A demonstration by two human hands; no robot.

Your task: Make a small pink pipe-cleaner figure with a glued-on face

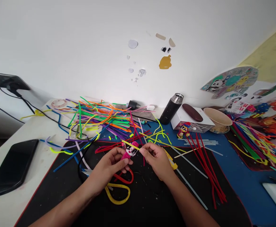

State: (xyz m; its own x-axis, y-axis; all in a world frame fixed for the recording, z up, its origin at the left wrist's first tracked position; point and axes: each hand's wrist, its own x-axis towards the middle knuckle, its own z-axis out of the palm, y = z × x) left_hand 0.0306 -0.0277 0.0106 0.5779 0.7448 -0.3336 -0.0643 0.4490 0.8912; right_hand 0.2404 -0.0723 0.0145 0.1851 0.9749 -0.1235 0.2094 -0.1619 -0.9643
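Note:
My left hand [115,162] pinches a small pink, white and black figure [129,150] that looks made of pipe cleaners. A yellow pipe cleaner [131,144] runs across the figure's top, its right end between the thumb and fingers of my right hand [154,157]. Both hands hover over a black mat [149,201]. Below my left hand lie scissors with one red handle loop [128,178] and a yellow loop [119,201]. Just right of my right hand lies a yellow tool [172,160], partly hidden by it.
A heap of colourful pipe cleaners [105,116] lies behind my hands. Red pipe cleaners [206,173] and glue sticks [190,183] lie to the right. A dark flask [171,108], a small finished figure [183,130] and a white box [192,118] stand at the back. A phone-like black tablet [13,165] lies left.

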